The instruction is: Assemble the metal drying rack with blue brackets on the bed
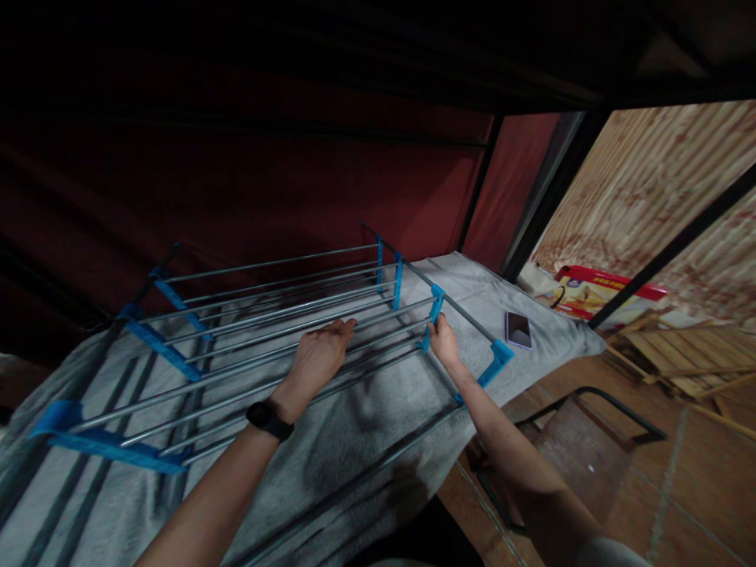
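A rack (277,303) of grey metal rods joined by blue plastic brackets lies across the grey cloth in front of me. My left hand (322,350), a black band on its wrist, is closed over a metal rod (248,364) near the rack's middle; its fingertips are partly hidden. My right hand (444,345) is closed at a blue bracket (436,303) on the right side, where several rod ends meet it. Nearer to me on the same side is another blue bracket (499,361). A blue end bracket (118,449) holds rods at the near left.
Grey cloth (472,287) covers the surface under the rack. Right of the rack lies a phone (518,330). A metal-framed chair (582,441) stands on the tiled floor at right, near wooden slats (679,358) and a red-and-yellow box (614,291). Dark posts (555,189) rise at the corner.
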Motion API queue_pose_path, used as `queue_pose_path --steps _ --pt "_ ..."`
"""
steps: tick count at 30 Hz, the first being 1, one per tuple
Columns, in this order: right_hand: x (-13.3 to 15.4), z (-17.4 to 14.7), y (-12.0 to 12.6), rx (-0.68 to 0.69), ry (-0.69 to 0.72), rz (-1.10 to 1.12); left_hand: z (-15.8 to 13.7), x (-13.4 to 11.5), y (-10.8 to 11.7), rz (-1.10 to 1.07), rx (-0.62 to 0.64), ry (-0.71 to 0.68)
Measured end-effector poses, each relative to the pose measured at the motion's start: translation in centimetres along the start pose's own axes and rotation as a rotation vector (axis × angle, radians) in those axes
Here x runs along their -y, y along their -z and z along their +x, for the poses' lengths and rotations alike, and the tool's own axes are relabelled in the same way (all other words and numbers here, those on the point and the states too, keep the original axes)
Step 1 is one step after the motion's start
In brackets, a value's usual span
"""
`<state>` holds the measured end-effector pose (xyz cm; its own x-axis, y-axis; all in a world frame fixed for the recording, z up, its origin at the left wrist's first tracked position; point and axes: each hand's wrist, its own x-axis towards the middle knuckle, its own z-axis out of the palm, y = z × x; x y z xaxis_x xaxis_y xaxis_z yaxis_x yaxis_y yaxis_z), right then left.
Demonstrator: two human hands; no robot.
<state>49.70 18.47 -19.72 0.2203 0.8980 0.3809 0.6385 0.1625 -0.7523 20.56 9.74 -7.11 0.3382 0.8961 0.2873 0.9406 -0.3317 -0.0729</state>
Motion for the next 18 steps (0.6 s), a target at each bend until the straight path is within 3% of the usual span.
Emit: queue_pose_path --steps 18 --pt "0.39 -0.22 0.26 0.013 0.001 0.019 0.02 -0.05 -0.07 0.001 0.003 -0.031"
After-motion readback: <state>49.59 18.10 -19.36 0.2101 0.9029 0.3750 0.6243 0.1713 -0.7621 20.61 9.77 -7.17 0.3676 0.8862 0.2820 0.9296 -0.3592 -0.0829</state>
